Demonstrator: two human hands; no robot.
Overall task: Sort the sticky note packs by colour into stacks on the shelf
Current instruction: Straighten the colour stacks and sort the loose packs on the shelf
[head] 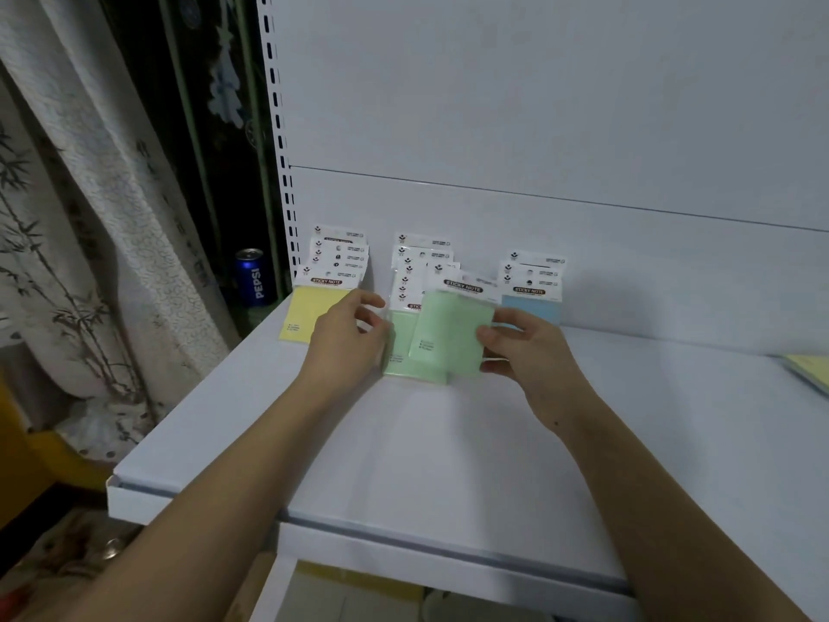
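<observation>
Green is what you have in your right hand (516,347): one green pack (451,334), pinched at its right edge between thumb and fingers and held tilted just above the green stack (406,347), overlapping it. Your left hand (347,338) sits at that stack's left side with fingers loosely curled and thumb apart; it hides part of the stack, and you cannot tell whether the fingertips touch it. It grips nothing you can see. Three stacks stand in a row at the back of the white shelf (448,464), against the rear panel: the yellow stack (307,314) on the left, green in the middle, the blue stack (534,303) on the right. More packs (809,370) show at the shelf's far right edge. Left of the shelf a Pepsi can (252,278) stands beside a curtain (89,217).
</observation>
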